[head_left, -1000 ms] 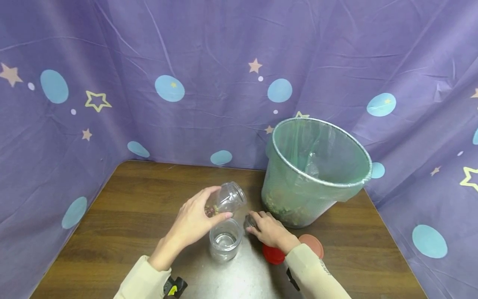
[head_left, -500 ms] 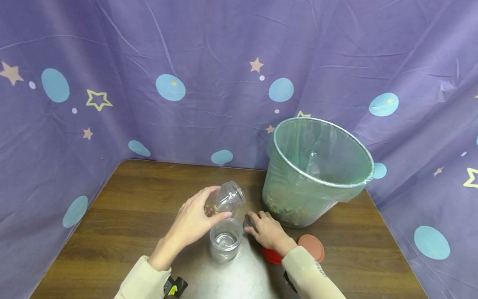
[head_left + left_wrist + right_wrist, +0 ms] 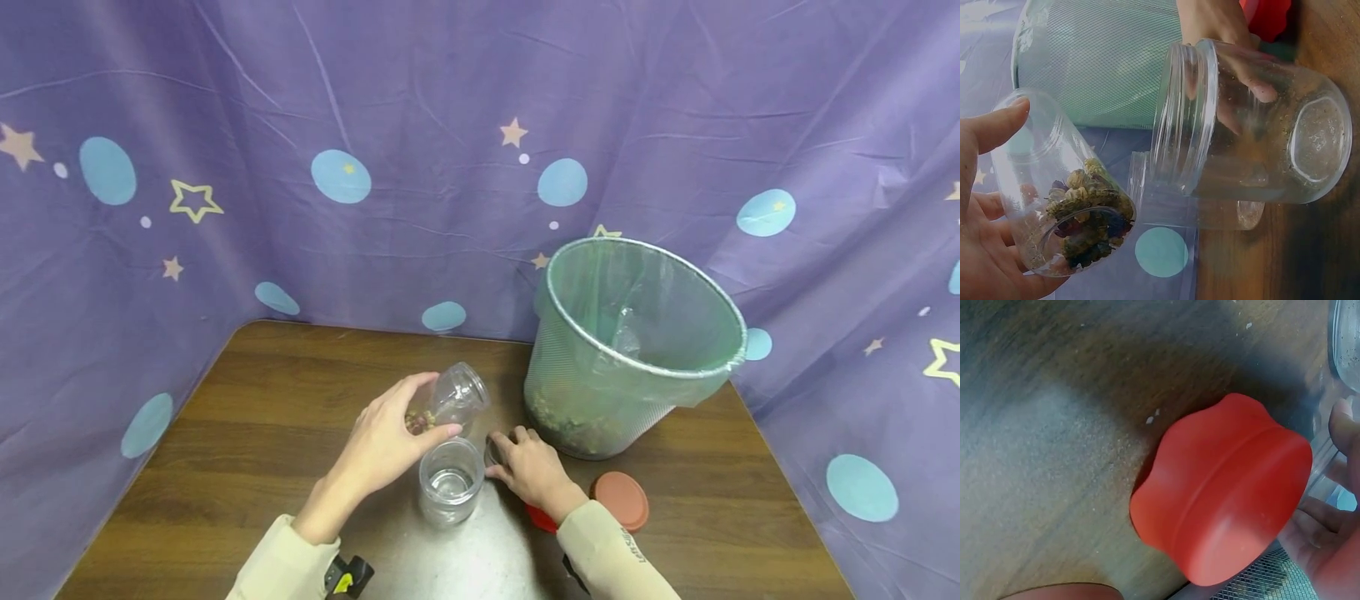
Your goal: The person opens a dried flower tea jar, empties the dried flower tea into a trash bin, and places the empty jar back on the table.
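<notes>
In the head view my left hand [image 3: 386,437] grips a clear jar [image 3: 459,396] tilted with its mouth to the right. Dried flowers [image 3: 1091,215] lie bunched near its base, as the left wrist view shows. Just below it, an open clear jar [image 3: 450,496] stands upright on the table. To the right of that, my right hand [image 3: 536,471] curls its thumb and fingers round another clear jar [image 3: 493,450], mostly covered by the hand. Under the right wrist lies a scalloped red lid [image 3: 1222,494], partly hidden in the head view.
A green-lined mesh bin [image 3: 570,392] with plant bits at its bottom stands behind my right hand. A salmon-coloured round lid [image 3: 621,502] lies right of the right wrist. Small crumbs [image 3: 1150,420] dot the wooden table [image 3: 300,383]. A purple patterned curtain [image 3: 420,250] hangs behind.
My right hand has shifted slightly left with its jar, closer to the standing jar. The left hand and its tilted jar have moved very slightly left, the flowers still inside.
</notes>
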Motion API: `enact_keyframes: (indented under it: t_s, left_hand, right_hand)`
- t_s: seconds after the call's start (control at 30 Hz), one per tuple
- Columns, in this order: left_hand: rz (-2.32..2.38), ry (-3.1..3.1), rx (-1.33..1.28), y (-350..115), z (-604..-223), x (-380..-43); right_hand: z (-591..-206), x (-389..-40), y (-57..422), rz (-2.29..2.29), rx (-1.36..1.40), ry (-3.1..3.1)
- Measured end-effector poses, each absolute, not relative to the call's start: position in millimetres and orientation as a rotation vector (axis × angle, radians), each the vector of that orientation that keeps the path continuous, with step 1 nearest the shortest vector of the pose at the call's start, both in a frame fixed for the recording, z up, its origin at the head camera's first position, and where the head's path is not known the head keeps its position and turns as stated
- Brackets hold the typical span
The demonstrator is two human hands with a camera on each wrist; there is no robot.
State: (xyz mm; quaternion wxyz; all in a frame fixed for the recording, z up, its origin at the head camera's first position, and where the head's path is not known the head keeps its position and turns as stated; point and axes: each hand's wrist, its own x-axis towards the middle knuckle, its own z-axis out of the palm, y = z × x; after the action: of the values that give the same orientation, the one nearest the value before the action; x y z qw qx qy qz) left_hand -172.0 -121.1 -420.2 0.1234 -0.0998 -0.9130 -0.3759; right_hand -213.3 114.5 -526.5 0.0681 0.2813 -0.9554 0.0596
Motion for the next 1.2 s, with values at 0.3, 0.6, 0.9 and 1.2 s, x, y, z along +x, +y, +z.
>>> enact_keyframes:
  t_s: [0.3, 0.6, 0.9, 1.2]
  left_hand:
    - [-1.093, -2.649, -0.308, -120, -419, -172]
    - [-1.091, -2.641, -0.312, -119, -419, -172]
    - [-1.121, -2.647, -0.320, -119, -417, -171]
    - [-1.139, -2.647, -0.325, -118, -415, -171]
  right_hand:
    - [-527, -213, 118, 0.189, 0.853, -2.883]
    - [-528, -214, 117, 0.212, 0.841, -2.908]
    - [-535, -211, 116, 0.275, 0.788, -2.884]
    - [-544, -212, 115, 0.177, 0.767, -2.823]
